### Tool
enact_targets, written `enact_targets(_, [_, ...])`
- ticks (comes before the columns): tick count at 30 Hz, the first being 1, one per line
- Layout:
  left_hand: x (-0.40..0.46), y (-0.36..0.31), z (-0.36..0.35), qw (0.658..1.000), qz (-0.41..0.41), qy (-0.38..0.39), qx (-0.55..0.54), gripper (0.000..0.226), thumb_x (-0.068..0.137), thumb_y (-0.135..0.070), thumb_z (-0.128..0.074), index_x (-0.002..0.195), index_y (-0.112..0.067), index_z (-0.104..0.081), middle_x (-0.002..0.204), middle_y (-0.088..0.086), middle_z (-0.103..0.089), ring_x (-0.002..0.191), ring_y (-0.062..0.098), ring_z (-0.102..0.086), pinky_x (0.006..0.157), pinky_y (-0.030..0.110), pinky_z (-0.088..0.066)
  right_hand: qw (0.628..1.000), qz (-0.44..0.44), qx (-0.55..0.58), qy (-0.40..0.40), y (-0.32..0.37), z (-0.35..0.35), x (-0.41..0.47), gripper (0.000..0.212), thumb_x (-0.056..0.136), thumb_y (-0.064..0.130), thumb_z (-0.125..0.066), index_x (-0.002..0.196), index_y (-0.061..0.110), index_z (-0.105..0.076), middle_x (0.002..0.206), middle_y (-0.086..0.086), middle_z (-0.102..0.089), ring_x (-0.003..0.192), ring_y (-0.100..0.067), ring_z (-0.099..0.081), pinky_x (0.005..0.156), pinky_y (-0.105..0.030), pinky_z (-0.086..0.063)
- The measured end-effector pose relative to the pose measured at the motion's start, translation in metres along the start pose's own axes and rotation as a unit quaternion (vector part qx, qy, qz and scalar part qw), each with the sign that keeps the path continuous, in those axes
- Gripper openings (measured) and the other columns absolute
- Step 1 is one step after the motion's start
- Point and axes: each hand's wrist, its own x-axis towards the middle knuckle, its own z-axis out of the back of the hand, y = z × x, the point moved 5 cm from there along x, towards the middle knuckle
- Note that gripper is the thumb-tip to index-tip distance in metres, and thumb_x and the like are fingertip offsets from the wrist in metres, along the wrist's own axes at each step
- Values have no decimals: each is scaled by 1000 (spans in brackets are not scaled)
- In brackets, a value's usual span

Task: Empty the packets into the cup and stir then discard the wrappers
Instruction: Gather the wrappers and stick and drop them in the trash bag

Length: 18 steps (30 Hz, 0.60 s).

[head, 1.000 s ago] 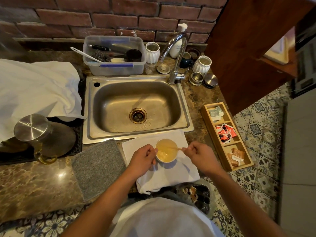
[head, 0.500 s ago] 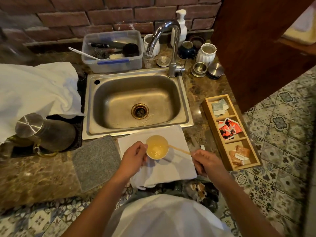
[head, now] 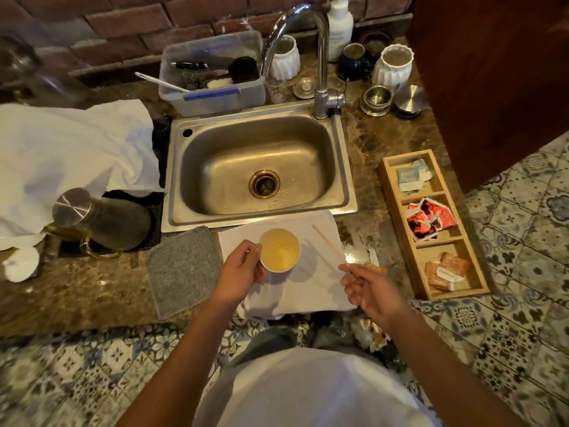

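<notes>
A white cup (head: pixel 279 249) of pale yellow liquid stands on a white cloth (head: pixel 311 285) in front of the sink. My left hand (head: pixel 238 274) grips the cup's left side. My right hand (head: pixel 368 286) is to the right of the cup, fingers pinched on the lower end of a thin wooden stir stick (head: pixel 328 243), which points up and left, out of the cup and above the cloth. Torn wrappers, one brown (head: pixel 376 267) and one white (head: pixel 373 256), lie on the counter just beyond my right hand.
A steel sink (head: pixel 261 167) with a tap (head: pixel 320 57) lies behind the cup. A wooden tray (head: pixel 431 223) of packets sits at the right counter edge. A grey mat (head: pixel 184 269) and a steel kettle (head: pixel 98 218) are to the left. A bin bag (head: pixel 374 332) with wrappers is below the counter.
The stir stick has come out of the cup and moved right with my right hand. My left hand stays on the cup. The camera tilted down.
</notes>
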Motion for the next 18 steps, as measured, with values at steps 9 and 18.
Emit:
enact_targets(9, [-4, -4, 2, 1000, -3, 5, 2, 29, 108, -24, -47, 84, -11, -57, 62, 5, -60, 51, 12, -55, 46, 21, -45, 989, 8, -141, -42, -5, -22, 21, 9, 103, 6, -51, 103, 1, -59, 82, -21, -78, 44, -19, -58, 37, -23, -40])
enact_targets(18, [-6, -7, 3, 1000, -1, 22, 13, 29, 108, -27, -46, 90, -8, -58, 63, 1, -61, 53, 12, -57, 48, 23, -46, 955, -19, -289, -68, -32, -22, 29, 28, 106, 24, -52, 94, 1, -61, 73, -16, -78, 44, -17, -61, 37, -24, -40])
